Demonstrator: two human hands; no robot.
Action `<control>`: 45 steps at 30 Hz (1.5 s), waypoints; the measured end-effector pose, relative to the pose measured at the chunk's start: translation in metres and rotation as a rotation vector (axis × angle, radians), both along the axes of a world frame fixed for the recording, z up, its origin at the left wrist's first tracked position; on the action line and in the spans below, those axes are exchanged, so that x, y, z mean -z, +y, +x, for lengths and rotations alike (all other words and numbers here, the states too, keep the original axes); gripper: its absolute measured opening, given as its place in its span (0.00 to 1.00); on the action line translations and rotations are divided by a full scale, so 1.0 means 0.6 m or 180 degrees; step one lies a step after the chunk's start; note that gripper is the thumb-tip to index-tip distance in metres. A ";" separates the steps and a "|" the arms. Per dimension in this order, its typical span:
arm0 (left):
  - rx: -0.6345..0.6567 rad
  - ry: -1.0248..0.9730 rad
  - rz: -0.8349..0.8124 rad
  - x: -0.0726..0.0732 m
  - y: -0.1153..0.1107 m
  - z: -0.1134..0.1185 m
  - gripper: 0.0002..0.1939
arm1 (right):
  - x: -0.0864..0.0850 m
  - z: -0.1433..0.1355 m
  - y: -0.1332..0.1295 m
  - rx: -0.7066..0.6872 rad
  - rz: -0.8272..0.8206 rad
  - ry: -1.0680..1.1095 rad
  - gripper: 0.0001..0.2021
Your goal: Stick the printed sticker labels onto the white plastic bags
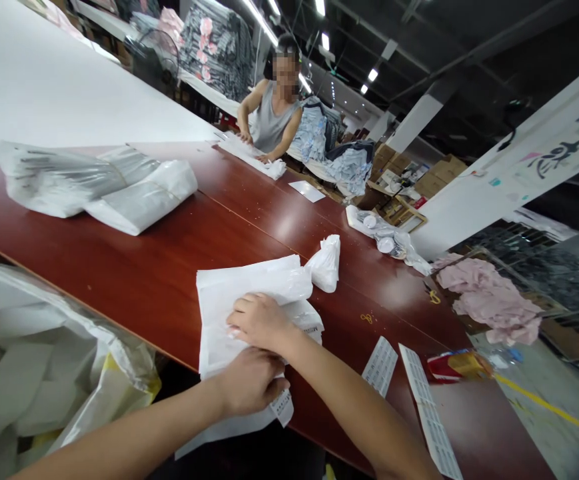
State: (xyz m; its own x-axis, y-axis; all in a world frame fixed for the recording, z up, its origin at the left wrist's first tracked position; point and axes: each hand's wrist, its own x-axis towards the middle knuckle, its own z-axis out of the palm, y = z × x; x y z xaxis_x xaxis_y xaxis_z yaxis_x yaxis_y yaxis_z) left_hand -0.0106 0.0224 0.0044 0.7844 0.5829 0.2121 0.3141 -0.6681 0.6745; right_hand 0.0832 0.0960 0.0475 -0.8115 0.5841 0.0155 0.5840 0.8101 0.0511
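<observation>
White plastic bags (249, 283) lie in a loose stack at the near table edge, part of it hanging over. My right hand (259, 323) is on top of the stack, its bent fingers closed on white plastic. Just below it, my left hand (252, 383) is curled against the lower part of the bags; what its fingers hold is hidden. A printed label strip (282, 405) shows beside the left thumb. Touching the stack's far right corner is a bunched white plastic bundle (325, 263).
Banded bag bundles (144, 197) lie at left on the red-brown table (169, 280). Label sheets (426, 407) and a red-and-yellow packet (459, 365) are at right. Across the table a person (274, 120) handles white plastic. An open white sack (34, 373) stands at lower left.
</observation>
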 end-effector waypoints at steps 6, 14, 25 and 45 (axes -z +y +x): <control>0.0138 -0.0615 -0.0099 -0.026 0.003 -0.010 0.12 | -0.042 -0.049 0.038 0.0559 -0.1020 0.0681 0.05; -0.0944 -0.1189 -0.0864 -0.023 0.087 -0.031 0.20 | -0.065 0.124 -0.078 0.2686 -0.0740 0.3139 0.15; -0.1264 -0.0865 -0.0809 0.006 0.086 -0.020 0.25 | 0.010 0.120 -0.149 0.2469 -0.0248 0.2349 0.11; -0.1012 -0.1369 -0.0824 0.006 0.092 -0.029 0.22 | 0.074 0.226 -0.090 0.4195 -0.0424 0.3198 0.18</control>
State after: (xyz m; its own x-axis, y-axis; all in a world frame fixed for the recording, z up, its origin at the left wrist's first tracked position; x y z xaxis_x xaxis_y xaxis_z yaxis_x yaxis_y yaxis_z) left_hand -0.0278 0.0773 0.0007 0.4380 0.8503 0.2919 0.1342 -0.3829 0.9140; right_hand 0.2191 0.0420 0.0032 0.5092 0.8560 0.0893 0.5815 -0.2658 -0.7689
